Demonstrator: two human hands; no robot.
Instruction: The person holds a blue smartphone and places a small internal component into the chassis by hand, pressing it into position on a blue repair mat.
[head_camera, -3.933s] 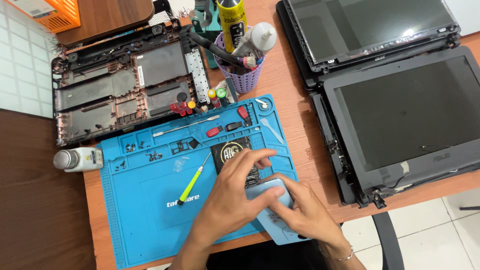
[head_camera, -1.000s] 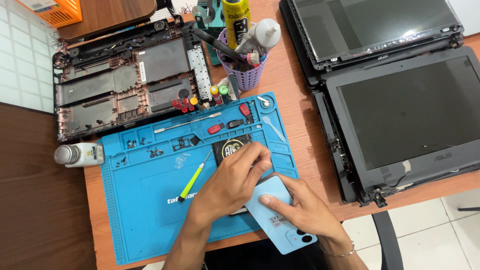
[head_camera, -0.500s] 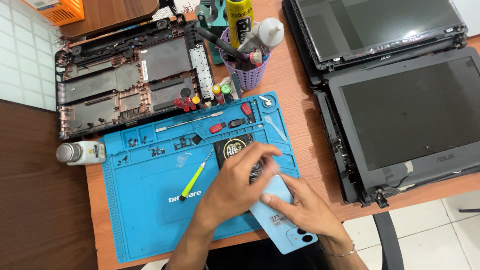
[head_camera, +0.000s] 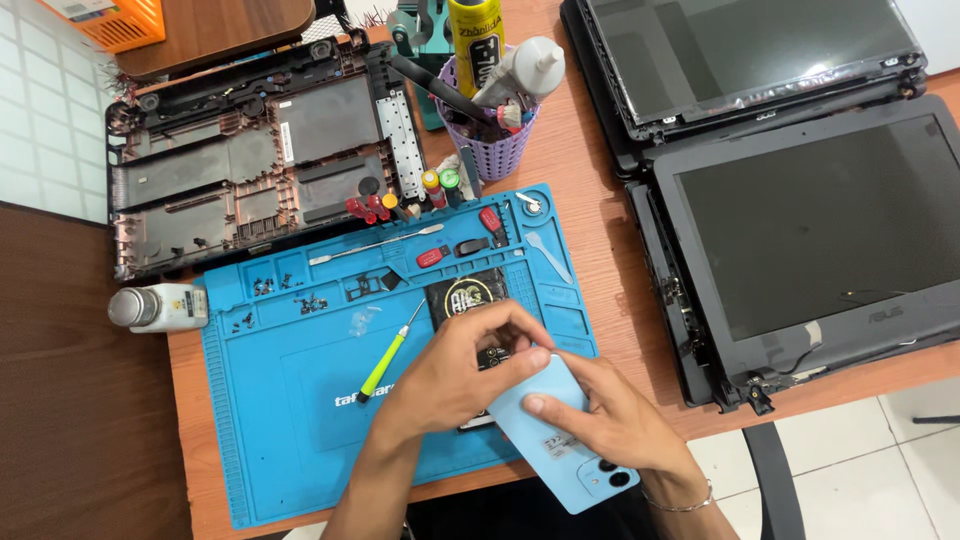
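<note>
Left hand (head_camera: 455, 375) curled, fingertips pinched; right hand (head_camera: 610, 420) flat, fingers spread.

An electronics repair workshop: blue repair mat (head_camera: 290, 400), dismantled laptops (head_camera: 810, 240), tool cup (head_camera: 497, 150).

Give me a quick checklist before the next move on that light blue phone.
1. Right hand steadies the light blue phone, thumb flat on its back: ok.
2. Left hand grips the phone's upper end, fingers curled over it: ok.
3. Phone lies back-up, camera corner nearest the person: ok.
4. Phone fully supported on the blue repair mat: not ok, its camera end overhangs the mat's near edge.
5. Green-handled screwdriver lies loose on the mat, just left of the left hand: ok.
6. Whether the back cover has started to lift: cannot tell, the hands hide the seam.
</note>
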